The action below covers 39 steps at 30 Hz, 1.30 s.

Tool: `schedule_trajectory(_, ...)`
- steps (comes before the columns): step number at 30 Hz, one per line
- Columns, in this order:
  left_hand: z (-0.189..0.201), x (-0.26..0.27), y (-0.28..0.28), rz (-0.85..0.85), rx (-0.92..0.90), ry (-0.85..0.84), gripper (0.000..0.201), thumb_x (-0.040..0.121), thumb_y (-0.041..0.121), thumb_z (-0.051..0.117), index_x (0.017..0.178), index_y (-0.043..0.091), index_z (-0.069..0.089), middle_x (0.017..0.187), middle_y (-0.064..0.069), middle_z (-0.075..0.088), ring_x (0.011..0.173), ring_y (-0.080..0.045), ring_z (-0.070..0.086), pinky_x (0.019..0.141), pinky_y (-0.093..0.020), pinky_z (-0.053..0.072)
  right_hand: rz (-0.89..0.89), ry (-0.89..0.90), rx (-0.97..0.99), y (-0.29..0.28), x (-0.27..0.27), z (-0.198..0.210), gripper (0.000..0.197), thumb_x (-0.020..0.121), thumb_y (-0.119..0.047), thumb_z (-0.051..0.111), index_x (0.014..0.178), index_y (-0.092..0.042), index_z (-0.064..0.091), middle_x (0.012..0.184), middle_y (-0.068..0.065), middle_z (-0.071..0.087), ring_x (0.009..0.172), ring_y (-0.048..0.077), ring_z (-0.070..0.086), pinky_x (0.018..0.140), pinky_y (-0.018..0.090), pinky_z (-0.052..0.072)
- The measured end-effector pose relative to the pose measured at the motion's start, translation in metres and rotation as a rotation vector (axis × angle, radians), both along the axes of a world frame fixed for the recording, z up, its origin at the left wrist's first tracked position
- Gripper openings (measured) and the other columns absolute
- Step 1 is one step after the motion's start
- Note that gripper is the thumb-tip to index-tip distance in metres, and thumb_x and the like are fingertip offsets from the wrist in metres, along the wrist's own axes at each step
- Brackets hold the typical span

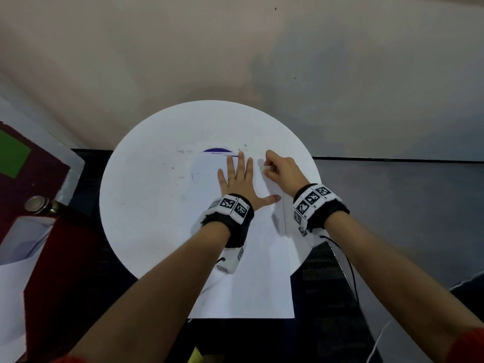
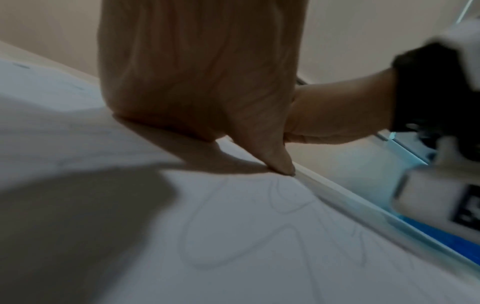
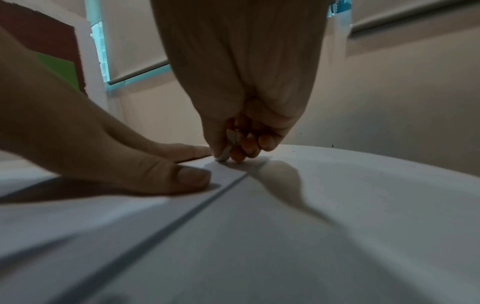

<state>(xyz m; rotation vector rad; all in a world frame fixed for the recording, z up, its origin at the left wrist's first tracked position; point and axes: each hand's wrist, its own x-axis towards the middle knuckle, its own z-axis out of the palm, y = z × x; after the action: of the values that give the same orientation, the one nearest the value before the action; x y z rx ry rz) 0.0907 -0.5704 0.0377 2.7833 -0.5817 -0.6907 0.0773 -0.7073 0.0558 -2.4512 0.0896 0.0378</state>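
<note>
Paper: the white sheet of paper (image 1: 248, 284) lies flat on the round white table (image 1: 146, 192), right of centre, and its near end hangs over the rim towards me
Pencil work: I see faint curved pencil lines (image 2: 259, 226) on the sheet in the left wrist view; I cannot make out what they draw
Left hand: my left hand (image 1: 239, 179) lies palm down on the far part of the sheet, fingers straight and spread, thumb out towards the right edge, with a gold ring (image 1: 232, 178) on one finger
Right hand: my right hand (image 1: 281, 170) is curled, pinching a small white stub (image 3: 224, 155) between thumb and fingertips; the stub's tip touches the sheet just inside its right edge, beside the left hand's fingers
Edges: the sheet's right edge runs close to the table's right rim, leaving only a narrow strip of tabletop there
Open room: the table's left half is bare apart from scattered pen marks
Writing: a purple arc (image 1: 218, 150) peeks out past the sheet's far end, with a line of tiny print too small to read
Wrist bands: black wrist bands (image 1: 234, 205) carry black-and-white square codes; the small characters beside them are not legible
Surroundings: a dark red panel (image 1: 52, 179) with a green square (image 1: 13, 155) stands at far left
</note>
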Motion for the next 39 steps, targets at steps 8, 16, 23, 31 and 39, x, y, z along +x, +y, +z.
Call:
schedule_trajectory(8, -0.003, 0.000, 0.000, 0.008, 0.001, -0.001, 0.127, 0.066, 0.089, 0.043, 0.150, 0.020, -0.021, 0.153, -0.002, -0.035, 0.141, -0.029, -0.032, 0.112, -0.054, -0.015, 0.067, 0.059, -0.041, 0.002, -0.014, -0.003, 0.015, 0.084, 0.003, 0.049, 0.079, -0.006, 0.038, 0.067, 0.014, 0.049, 0.060, 0.020, 0.038, 0.057, 0.030, 0.035)
schedule_trajectory(16, 0.004, -0.002, 0.000, -0.009, 0.022, 0.010, 0.127, 0.066, 0.089, 0.043, 0.149, 0.018, -0.023, 0.153, -0.004, -0.035, 0.140, -0.030, -0.032, 0.112, -0.055, -0.014, -0.017, 0.026, -0.017, 0.015, 0.006, 0.002, 0.017, 0.086, 0.001, 0.050, 0.080, -0.011, 0.038, 0.063, 0.009, 0.047, 0.063, 0.025, 0.042, 0.061, 0.033, 0.037)
schedule_trajectory(23, 0.004, 0.000, -0.002, 0.011, 0.045, 0.024, 0.126, 0.067, 0.088, 0.043, 0.150, 0.019, -0.023, 0.153, -0.003, -0.035, 0.140, -0.030, -0.032, 0.112, -0.056, -0.015, -0.050, 0.036, -0.018, 0.015, 0.014, 0.004, 0.017, 0.086, 0.000, 0.051, 0.079, -0.010, 0.039, 0.057, -0.001, 0.041, 0.064, 0.026, 0.042, 0.062, 0.032, 0.035)
schedule_trajectory(31, 0.005, 0.000, -0.003, 0.015, 0.059, 0.035, 0.129, 0.063, 0.091, 0.042, 0.149, 0.021, -0.024, 0.152, -0.002, -0.037, 0.140, -0.030, -0.033, 0.110, -0.058, -0.015, -0.066, 0.059, -0.004, 0.009, -0.004, -0.005, 0.017, 0.086, 0.001, 0.048, 0.080, -0.011, 0.037, 0.058, 0.000, 0.040, 0.062, 0.024, 0.038, 0.055, 0.029, 0.031)
schedule_trajectory(39, 0.004, 0.001, -0.003, 0.011, 0.055, 0.040, 0.128, 0.063, 0.091, 0.042, 0.150, 0.023, -0.023, 0.152, -0.002, -0.037, 0.140, -0.030, -0.033, 0.110, -0.059, -0.015, -0.111, 0.063, -0.021, 0.009, 0.005, -0.003, 0.014, 0.088, -0.001, 0.046, 0.082, -0.010, 0.037, 0.063, 0.005, 0.043, 0.063, 0.024, 0.040, 0.061, 0.032, 0.035)
